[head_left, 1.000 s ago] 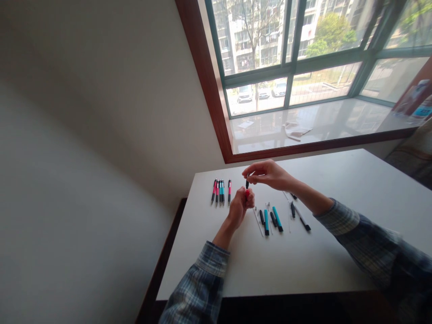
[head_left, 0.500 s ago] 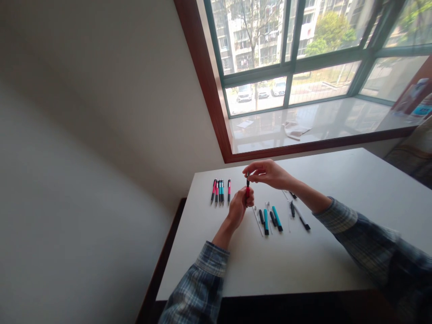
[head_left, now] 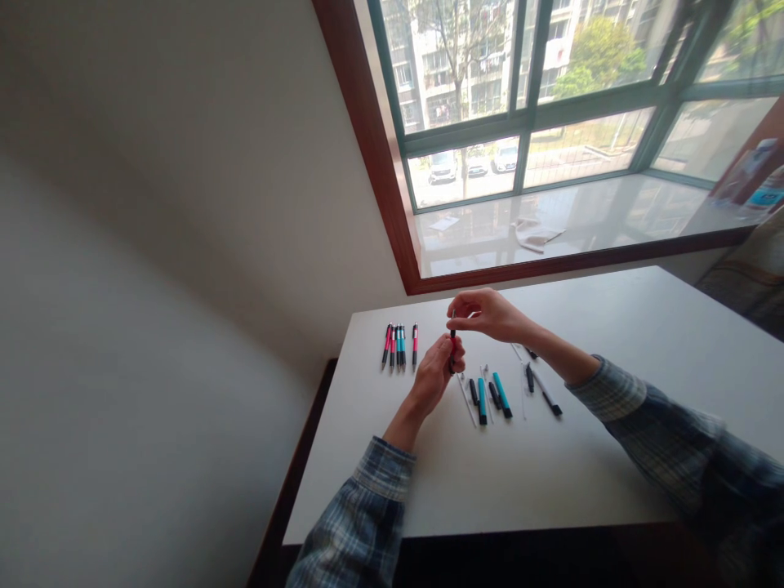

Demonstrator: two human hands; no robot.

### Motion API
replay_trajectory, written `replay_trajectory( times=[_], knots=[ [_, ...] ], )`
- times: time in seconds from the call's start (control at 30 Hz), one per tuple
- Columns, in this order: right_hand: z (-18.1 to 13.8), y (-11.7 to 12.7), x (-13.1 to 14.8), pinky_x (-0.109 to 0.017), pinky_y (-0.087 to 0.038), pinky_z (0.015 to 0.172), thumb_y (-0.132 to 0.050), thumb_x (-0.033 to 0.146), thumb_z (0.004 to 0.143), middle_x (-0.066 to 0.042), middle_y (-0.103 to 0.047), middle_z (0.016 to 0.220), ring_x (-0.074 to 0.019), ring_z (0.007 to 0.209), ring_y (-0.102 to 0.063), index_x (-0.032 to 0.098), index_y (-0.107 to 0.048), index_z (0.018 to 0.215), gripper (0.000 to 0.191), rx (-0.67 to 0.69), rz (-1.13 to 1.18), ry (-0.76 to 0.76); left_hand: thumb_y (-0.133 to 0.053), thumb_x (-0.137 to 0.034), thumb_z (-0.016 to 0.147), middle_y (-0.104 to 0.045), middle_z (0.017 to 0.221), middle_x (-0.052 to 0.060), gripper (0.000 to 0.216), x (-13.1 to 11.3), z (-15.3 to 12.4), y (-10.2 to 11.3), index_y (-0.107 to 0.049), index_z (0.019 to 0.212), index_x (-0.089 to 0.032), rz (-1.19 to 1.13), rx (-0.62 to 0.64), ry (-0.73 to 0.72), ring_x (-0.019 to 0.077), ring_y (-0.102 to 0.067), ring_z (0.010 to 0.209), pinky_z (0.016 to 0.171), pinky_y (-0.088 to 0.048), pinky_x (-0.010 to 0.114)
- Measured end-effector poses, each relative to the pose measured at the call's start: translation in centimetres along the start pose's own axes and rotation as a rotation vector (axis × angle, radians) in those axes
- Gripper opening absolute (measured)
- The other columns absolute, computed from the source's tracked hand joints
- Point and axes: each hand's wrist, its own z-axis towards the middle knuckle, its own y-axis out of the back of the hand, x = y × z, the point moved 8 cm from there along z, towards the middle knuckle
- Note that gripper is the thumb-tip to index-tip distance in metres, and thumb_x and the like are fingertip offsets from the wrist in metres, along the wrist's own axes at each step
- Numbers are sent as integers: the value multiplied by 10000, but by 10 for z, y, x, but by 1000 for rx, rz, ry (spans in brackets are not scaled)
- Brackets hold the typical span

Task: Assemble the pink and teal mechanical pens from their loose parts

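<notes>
My left hand [head_left: 436, 369] is closed around the red barrel of a pen [head_left: 453, 346], held upright above the table. At its top end, the fingertips of my right hand [head_left: 481, 314] pinch the dark tip section. Left of my hands lies a row of pens [head_left: 398, 347], several in pink and teal with black grips. One pink pen [head_left: 415, 346] lies a little apart from the row. Close by on the right are teal barrels [head_left: 483, 400], black grip pieces [head_left: 474, 392] and thin white refills [head_left: 467, 400].
A grey-white barrel with a black end [head_left: 547, 394] and a black piece [head_left: 530, 378] lie farther right on the white table [head_left: 520, 482]. Behind the table, a windowsill [head_left: 478, 245] holds a crumpled cloth [head_left: 534, 235] and plastic bottles [head_left: 768, 192]. A wall stands on the left.
Both hands still hold the red pen between them. The fingers of my right hand have shifted slightly at the pen's top, and the left hand has turned a little around the barrel.
</notes>
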Motion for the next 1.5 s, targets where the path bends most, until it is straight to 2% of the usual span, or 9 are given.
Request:
replay_trajectory(
  times=[0.17,0.37,0.5,0.63,0.8,1.0,1.13,1.3,1.5],
  knots=[
    [0,-2,-6,-280,-478,594,-849,506,730,-11,-679,695,-149,640,-607,176,-653,770,385,-3,-16,-56,-706,-446,930,-501,809,0,329,-3,-1,-2,-641,1058,-150,21,33,-19,94,-428,686,641,-353,239],
    [-2,2,-4,-263,-369,539,-817,563,749,17,-605,637,-121,592,-498,191,-556,667,462,-79,-226,-51,-769,-429,881,-537,802,-12,562,-4,-3,-2,-578,1359,-205,29,2,-4,101,-433,687,666,-371,250],
    [-3,-3,-3,-270,-411,576,-766,552,819,10,-651,680,-142,627,-571,182,-676,957,406,43,-136,-38,-760,-399,889,-517,791,-13,460,-5,-3,-3,-617,1271,-186,-1,6,-10,96,-418,679,643,-356,237],
    [-3,-4,6,-321,-499,716,-693,501,903,-35,-719,799,-183,781,-662,164,-672,1253,487,200,31,50,-752,-399,887,-492,768,-18,381,-6,-3,-3,-631,1173,-178,-3,3,-5,88,-381,638,615,-338,237],
    [-4,-5,2,-317,-484,721,-672,543,901,-54,-736,835,-191,830,-652,160,-758,967,398,269,24,29,-721,-418,905,-424,714,-40,353,-6,-4,-6,-620,1133,-169,14,29,-12,83,-333,600,588,-303,239],
    [-1,-1,-13,-294,-426,641,-738,583,827,-24,-686,667,-164,676,-586,181,-607,666,453,71,-205,-61,-714,-432,918,-404,716,-45,348,-2,-3,-9,-597,1107,-164,32,60,-10,83,-325,607,587,-287,236],
    [-1,4,-13,-286,-407,624,-763,593,805,-17,-666,697,-159,677,-568,172,-664,764,434,25,-246,-62,-706,-437,923,-380,705,-53,329,-1,-2,-7,-593,1072,-166,31,61,-2,79,-304,587,577,-273,237],
    [-6,-9,-1,-304,-450,691,-695,543,896,-28,-686,796,-175,775,-628,154,-682,1246,523,322,80,20,-697,-430,927,-353,692,-57,308,-3,-3,-7,-581,1032,-165,-4,66,-13,74,-284,572,563,-246,237],
    [-7,-16,-8,-301,-446,683,-720,526,873,-25,-689,754,-160,741,-610,150,-716,920,380,365,195,-15,-700,-450,913,-351,686,-54,333,-2,-6,-9,-591,1028,-158,14,65,12,81,-282,572,557,-247,243]
  ],
)
